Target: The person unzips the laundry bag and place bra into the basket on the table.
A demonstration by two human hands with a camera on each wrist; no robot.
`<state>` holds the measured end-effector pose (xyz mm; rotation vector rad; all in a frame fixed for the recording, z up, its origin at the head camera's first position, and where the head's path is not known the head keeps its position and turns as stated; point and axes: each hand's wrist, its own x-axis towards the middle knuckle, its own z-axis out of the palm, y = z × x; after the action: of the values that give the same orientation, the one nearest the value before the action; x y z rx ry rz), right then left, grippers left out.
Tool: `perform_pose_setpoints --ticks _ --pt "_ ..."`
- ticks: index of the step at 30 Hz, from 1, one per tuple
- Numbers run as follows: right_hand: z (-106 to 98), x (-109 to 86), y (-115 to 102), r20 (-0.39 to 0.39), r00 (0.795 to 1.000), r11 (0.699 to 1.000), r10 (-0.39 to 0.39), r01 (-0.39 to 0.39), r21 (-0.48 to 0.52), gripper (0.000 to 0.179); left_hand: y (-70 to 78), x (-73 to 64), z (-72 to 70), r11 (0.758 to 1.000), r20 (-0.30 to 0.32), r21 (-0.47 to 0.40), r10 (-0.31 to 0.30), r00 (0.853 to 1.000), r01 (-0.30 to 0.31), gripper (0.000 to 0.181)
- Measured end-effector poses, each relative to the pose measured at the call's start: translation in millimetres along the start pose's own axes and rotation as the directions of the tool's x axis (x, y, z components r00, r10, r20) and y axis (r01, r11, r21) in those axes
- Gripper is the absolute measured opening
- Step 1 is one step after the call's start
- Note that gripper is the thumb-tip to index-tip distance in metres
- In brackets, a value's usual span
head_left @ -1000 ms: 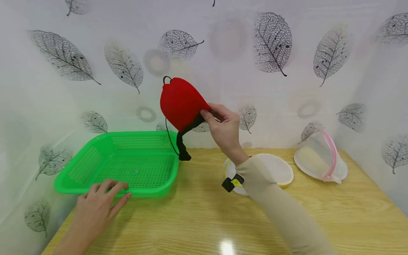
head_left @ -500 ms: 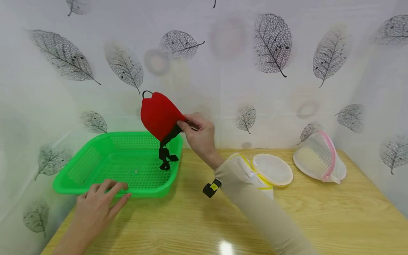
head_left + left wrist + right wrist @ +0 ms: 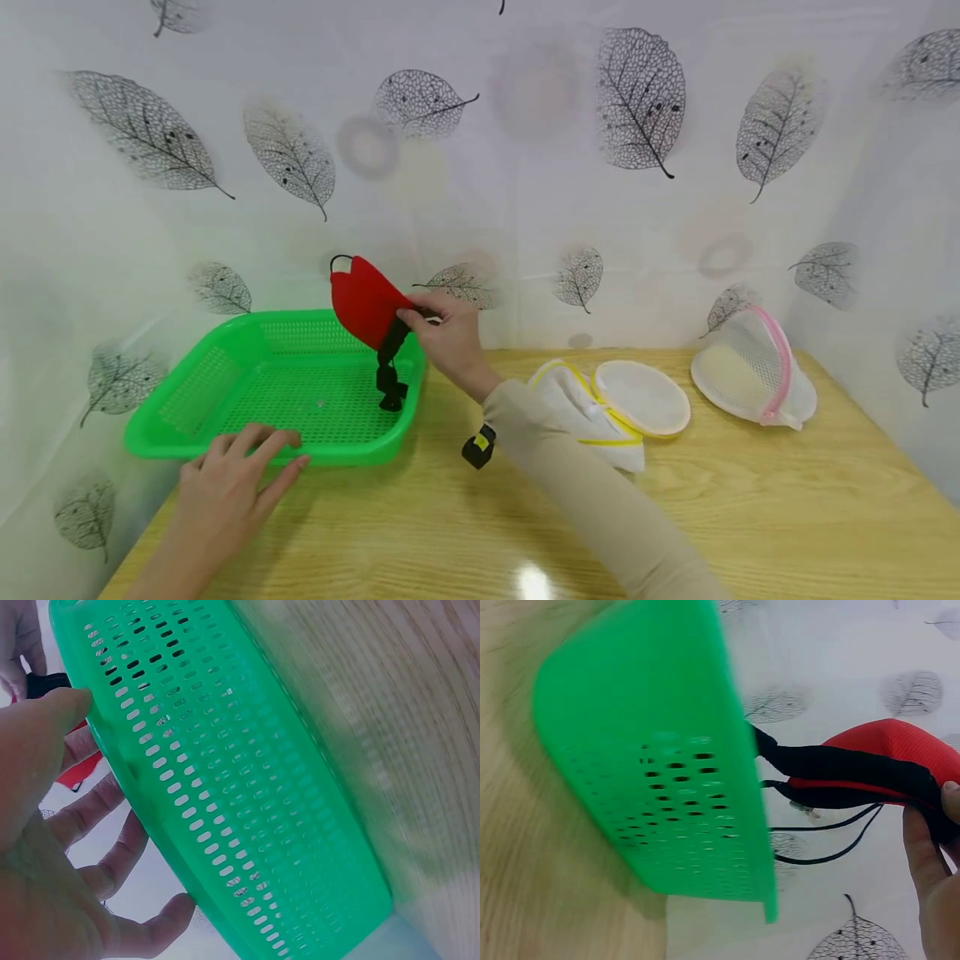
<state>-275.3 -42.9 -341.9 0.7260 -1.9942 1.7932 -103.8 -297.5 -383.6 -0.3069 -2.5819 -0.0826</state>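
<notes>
Basket point(image 3: 341, 454) of green plastic is standing beneath the black-strapped red cloth point(image 3: 366, 302), hanging left of our right hand point(image 3: 453, 340), which is pinching its edge; we are resting our loosely spread left hand point(image 3: 231, 479) on the basket.

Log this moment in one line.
left hand: holding green basket | right hand: pinching red item over basket | pink-trimmed mesh bag: on table
</notes>
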Motion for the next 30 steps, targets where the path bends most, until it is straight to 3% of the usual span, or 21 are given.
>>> perform_pose_setpoints --ticks 5,9,12,15,18,23,30 --pt "9.1 -8.0 8.8 0.093 0.995 0.992 -0.047 0.058 -0.116 0.018 0.1 0.1 0.4 1.000 0.011 -0.007 -0.014 1.000 0.014 0.029" --pt "16.0 -15.4 15.3 0.172 0.975 0.960 -0.140 0.176 -0.218 0.017 1.4 -0.1 0.9 1.000 -0.001 -0.016 -0.016 1.000 0.016 0.028" --pt "21.3 -20.1 20.2 0.239 0.937 0.896 -0.255 0.322 -0.307 0.016 2.0 -0.2 0.6 1.000 -0.020 -0.016 -0.012 1.000 0.012 0.028" --pt "26.1 -24.3 23.5 0.317 0.897 0.821 -0.308 0.419 -0.387 0.017 2.0 0.0 0.1 1.000 -0.022 -0.013 -0.015 1.000 0.015 0.029" --pt "28.9 -29.0 22.6 0.386 0.879 0.796 -0.281 0.438 -0.419 0.018 2.4 -0.3 0.1 1.000 -0.016 -0.015 -0.020 1.000 0.019 0.029" --pt "32.2 -34.7 20.2 0.484 0.859 0.795 -0.166 0.407 -0.450 0.019 3.0 -0.5 0.3 0.999 -0.013 -0.025 -0.028 1.000 0.027 0.028" --pt "37.9 -37.7 13.3 0.602 0.797 0.769 -0.048 0.414 -0.487 0.017 2.2 -0.3 -0.4 0.999 0.018 -0.028 -0.043 0.999 0.043 0.029"
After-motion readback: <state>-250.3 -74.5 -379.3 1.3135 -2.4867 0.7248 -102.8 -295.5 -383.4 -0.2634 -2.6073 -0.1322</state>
